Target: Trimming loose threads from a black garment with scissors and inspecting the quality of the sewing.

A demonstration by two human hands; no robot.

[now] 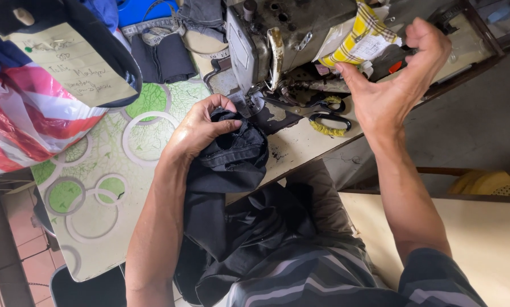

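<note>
My left hand (pixel 201 126) grips a bunched black garment (pixel 232 165) on the sewing table, close under the needle area of a grey sewing machine (pixel 266 45). The rest of the black cloth hangs down off the table edge onto my lap. My right hand (pixel 394 79) is raised at the machine's right end, fingers spread and curled, empty, beside a yellow plaid cloth (pixel 354 37). Scissors with yellow-wrapped handles (pixel 329 119) lie on the table just below that hand.
The table (pixel 95 193) has a cover with green circle patterns. A red, white and blue plastic bag (pixel 21 119) and a paper note (pixel 75 62) sit at the left. Dark folded cloth and a measuring tape (pixel 158 28) lie behind the machine. A yellow object (pixel 488 182) sits at right.
</note>
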